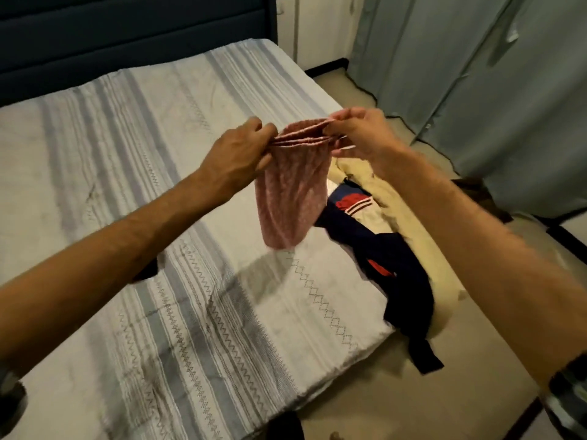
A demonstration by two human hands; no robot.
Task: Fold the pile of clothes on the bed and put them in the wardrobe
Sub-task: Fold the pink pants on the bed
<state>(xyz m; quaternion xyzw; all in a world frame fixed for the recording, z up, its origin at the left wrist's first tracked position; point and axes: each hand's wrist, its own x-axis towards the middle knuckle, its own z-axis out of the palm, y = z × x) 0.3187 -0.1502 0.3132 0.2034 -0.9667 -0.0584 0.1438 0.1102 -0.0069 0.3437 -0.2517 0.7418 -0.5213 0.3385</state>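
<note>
Head view: pink garment [290, 192] hangs between both hands.

**Where things lie around the hands**

The left hand [236, 154] and right hand [360, 134] are level with each other over the bed [152, 192], with a garment [290, 192] hanging between and below them. Below the right hand, a pile of clothes [381, 242] lies on the bed's right edge. Beyond the right hand hangs a curtain [476, 74]. Far behind the left hand stands the headboard [127, 36].
</note>
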